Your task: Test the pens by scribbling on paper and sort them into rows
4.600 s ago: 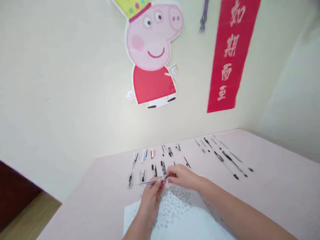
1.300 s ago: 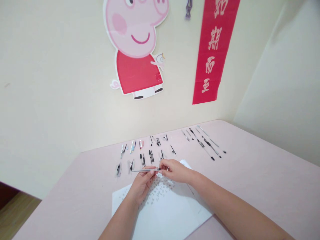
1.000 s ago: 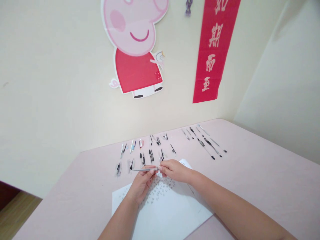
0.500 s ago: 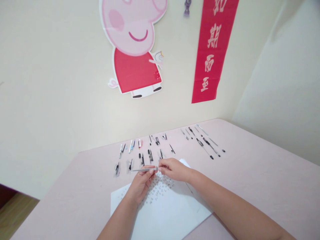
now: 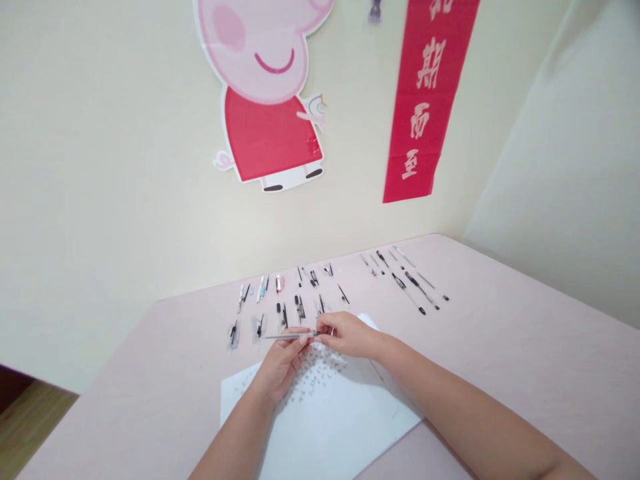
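Note:
My left hand (image 5: 281, 363) and my right hand (image 5: 350, 333) meet above a white sheet of paper (image 5: 330, 427) covered in small printed marks. Together they pinch a thin clear pen (image 5: 287, 336) that lies level and points left. The left fingers grip its middle, and the right fingertips are closed on its right end. Just beyond the hands lie several small pen parts (image 5: 283, 310) in rows on the pink table (image 5: 525, 360).
Several whole pens (image 5: 413, 283) lie in a group at the back right of the table. A cartoon pig cut-out (image 5: 270, 93) and a red banner (image 5: 425, 100) hang on the cream wall. The table's left edge drops to a wooden floor (image 5: 25, 433).
The view has tilted down a little, so the wall pictures sit higher in the frame. Both hands stay together on the pen, with only slight finger movement.

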The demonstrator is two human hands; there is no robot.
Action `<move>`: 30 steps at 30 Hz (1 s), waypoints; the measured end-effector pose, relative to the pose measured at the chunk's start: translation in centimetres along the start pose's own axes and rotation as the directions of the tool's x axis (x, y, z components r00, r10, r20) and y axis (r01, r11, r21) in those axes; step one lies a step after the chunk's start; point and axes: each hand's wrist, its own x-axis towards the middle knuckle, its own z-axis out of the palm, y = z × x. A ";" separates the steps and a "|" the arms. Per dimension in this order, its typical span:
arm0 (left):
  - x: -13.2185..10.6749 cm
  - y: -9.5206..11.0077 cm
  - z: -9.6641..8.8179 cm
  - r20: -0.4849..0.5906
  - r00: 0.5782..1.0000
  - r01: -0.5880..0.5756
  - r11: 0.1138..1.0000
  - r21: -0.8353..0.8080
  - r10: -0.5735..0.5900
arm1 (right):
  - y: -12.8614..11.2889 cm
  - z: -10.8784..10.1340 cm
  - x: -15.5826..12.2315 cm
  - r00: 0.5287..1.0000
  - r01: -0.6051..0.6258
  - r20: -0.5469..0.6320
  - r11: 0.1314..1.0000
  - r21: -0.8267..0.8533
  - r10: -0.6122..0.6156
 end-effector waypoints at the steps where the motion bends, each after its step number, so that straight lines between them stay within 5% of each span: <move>1: 0.0 0.0 0.0 0.002 1.000 0.002 1.000 0.003 -0.002 | -0.1 0.0 0.0 1.000 0.006 0.004 1.000 0.000 -0.006; 21: 0.1 0.1 0.0 0.002 1.000 -0.006 1.000 0.014 0.006 | -0.2 -0.3 0.1 0.998 0.021 0.067 0.998 -0.059 -0.017; 30: 0.0 0.2 0.2 0.001 1.000 0.007 1.000 0.015 -0.007 | 0.5 0.0 0.1 0.991 0.019 0.133 0.995 0.095 -0.032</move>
